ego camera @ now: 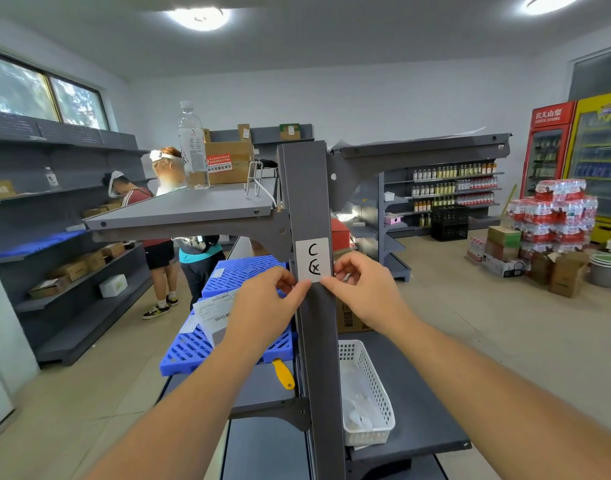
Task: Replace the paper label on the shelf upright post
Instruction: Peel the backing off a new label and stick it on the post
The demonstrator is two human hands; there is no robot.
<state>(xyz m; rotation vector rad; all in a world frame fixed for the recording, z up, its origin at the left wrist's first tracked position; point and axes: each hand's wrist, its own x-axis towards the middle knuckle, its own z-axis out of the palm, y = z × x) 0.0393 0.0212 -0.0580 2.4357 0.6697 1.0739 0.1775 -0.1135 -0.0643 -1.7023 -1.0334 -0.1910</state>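
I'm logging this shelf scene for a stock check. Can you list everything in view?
label: one, white with black marks, on the post
post: one, dark grey, centre
water bottle: one, clear, on the top shelf, left
cardboard box: one, brown, behind the bottle
pallets: two, blue, left of the post
basket: one, white, on the shelf to the right of the post
scraper handle: one, yellow, under the pallets
fridges: two, red and yellow, far right
water packs: one stack, red-white, right
people: two, back left
left hand: pinching the label's lower left corner
right hand: pinching the label's lower right edge
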